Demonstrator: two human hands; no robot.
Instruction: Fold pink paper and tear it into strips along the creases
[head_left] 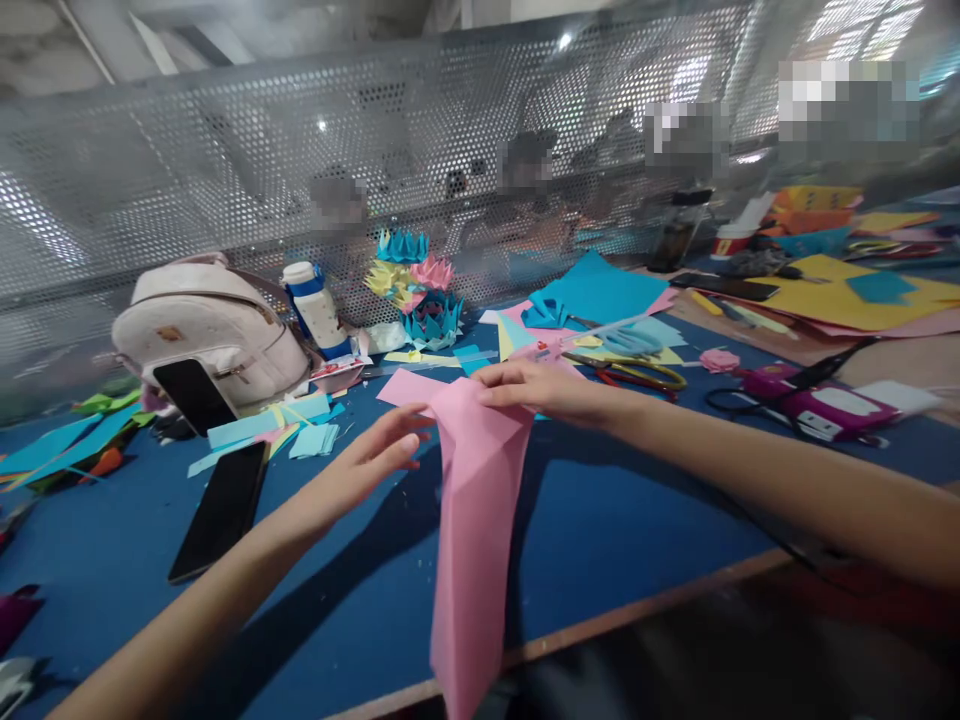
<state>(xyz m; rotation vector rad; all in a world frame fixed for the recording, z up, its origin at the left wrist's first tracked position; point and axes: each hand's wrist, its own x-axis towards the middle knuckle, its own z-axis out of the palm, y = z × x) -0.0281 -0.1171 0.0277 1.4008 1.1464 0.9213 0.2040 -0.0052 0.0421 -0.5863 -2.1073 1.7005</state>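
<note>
A long folded sheet of pink paper (480,500) stretches from the middle of the table toward me, its near end hanging past the front edge. At its far end the paper spreads sideways in folded flaps. My right hand (517,388) grips the upper right part of the folds between thumb and fingers. On the other side, my left hand (386,445) is at the paper's left edge, its fingers apart and the thumb raised, holding nothing.
Two black phones, one lying (223,510), one leaning on a pale backpack (202,320), are at the left. Scissors (630,370) and coloured sheets lie behind my right hand. Paper flowers (431,320) and a bottle (315,310) stand near the mesh screen (262,160).
</note>
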